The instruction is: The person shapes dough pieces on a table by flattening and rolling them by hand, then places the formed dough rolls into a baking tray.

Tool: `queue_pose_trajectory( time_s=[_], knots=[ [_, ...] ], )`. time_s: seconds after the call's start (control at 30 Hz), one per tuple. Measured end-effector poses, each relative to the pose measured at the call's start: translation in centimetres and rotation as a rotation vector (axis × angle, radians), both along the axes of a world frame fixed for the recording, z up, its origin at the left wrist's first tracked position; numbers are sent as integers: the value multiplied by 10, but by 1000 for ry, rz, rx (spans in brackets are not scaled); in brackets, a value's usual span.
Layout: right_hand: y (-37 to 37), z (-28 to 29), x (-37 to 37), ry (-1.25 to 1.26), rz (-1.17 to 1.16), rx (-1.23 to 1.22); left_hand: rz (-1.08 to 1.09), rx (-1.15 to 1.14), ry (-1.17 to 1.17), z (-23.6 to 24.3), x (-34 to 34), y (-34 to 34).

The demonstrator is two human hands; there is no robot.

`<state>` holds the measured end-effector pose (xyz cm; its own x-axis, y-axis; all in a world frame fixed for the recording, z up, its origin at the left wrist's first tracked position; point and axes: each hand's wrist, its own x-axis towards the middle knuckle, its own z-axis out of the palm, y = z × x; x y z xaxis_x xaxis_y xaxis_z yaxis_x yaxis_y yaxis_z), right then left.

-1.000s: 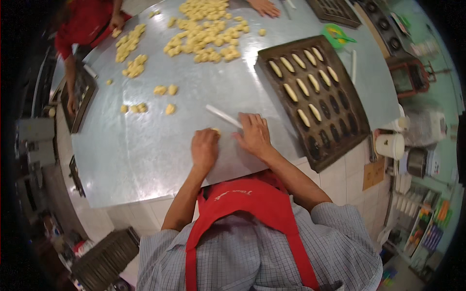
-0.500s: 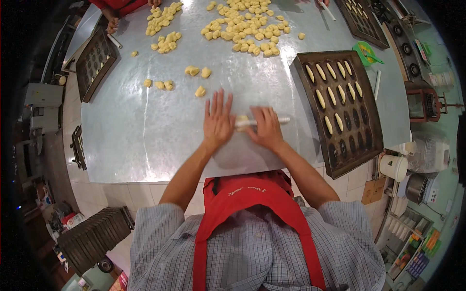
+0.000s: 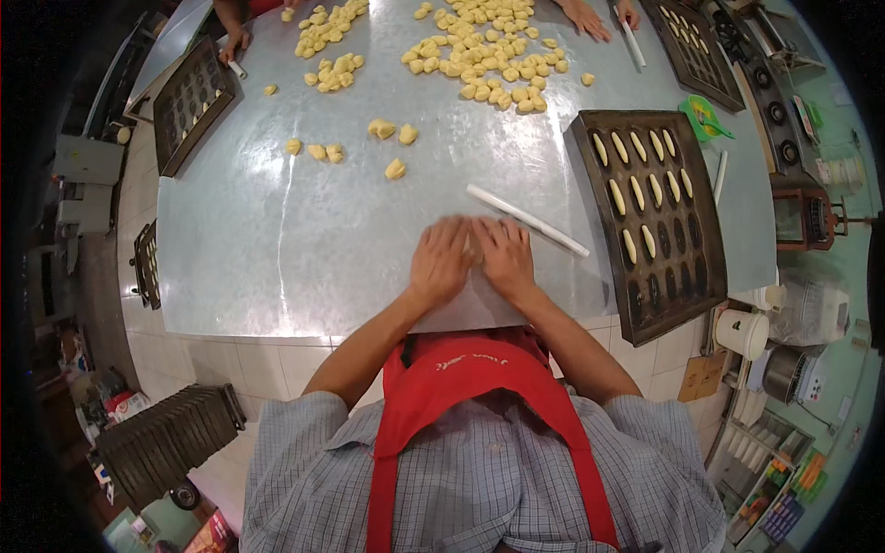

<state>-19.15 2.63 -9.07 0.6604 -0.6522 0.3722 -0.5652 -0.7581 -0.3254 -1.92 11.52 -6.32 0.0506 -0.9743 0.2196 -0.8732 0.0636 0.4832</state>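
Note:
My left hand (image 3: 441, 262) and my right hand (image 3: 505, 258) are side by side on the metal table (image 3: 221, 258), near its front edge. Their fingers are bent and pressed together over a piece of dough, which they almost wholly cover; the fingertips are slightly blurred. Just beyond my right hand lies a white rolling pin (image 3: 527, 219), slanting and untouched. Several balls of yellow dough (image 3: 395, 169) sit ahead and to the left. On the right stands a dark baking tray (image 3: 645, 318) with oval hollows, some holding pale rolled dough strips (image 3: 638, 194).
Large heaps of dough balls (image 3: 489, 51) cover the far middle. Co-workers' hands (image 3: 584, 18) rest at the far edge. More trays (image 3: 189, 120) stand at far left and far right. A green container (image 3: 705, 118) and another white rod (image 3: 720, 177) lie beyond the near tray.
My right hand has let go of the rolling pin, which now lies slanted to the right. Both hands have come together over the dough. A co-worker's hand has come into view at far right.

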Motion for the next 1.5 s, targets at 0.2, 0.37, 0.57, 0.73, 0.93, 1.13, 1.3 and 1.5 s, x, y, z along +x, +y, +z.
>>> queue_pose_trajectory(
  time_s=[0.2, 0.37, 0.57, 0.73, 0.93, 1.13, 1.3, 1.5],
  knots=[
    [38, 1, -12, 118, 44, 91, -148, -19, -96, 6, -2, 57],
    [-26, 2, 62, 130, 13, 392, -19, 26, 136, 5, 26, 26],
    [60, 17, 56, 143, 25, 113, 541, -102, 20, -34, 220, 27],
    [-9, 27, 98, -8, -47, 84, 624, -94, 41, -31, 317, -55],
    [29, 23, 52, -79, 42, 342, 578, -21, 185, -28, 309, -56],
    [27, 16, -7, -92, 69, 295, 544, -214, -121, -35, 288, 5],
    [-27, 45, -103, -324, -463, 274, 618, 62, 550, -29, 207, 53],
    [-126, 37, -299, -160, -977, 225, 584, 211, 965, 5, 80, 28]
  ],
)
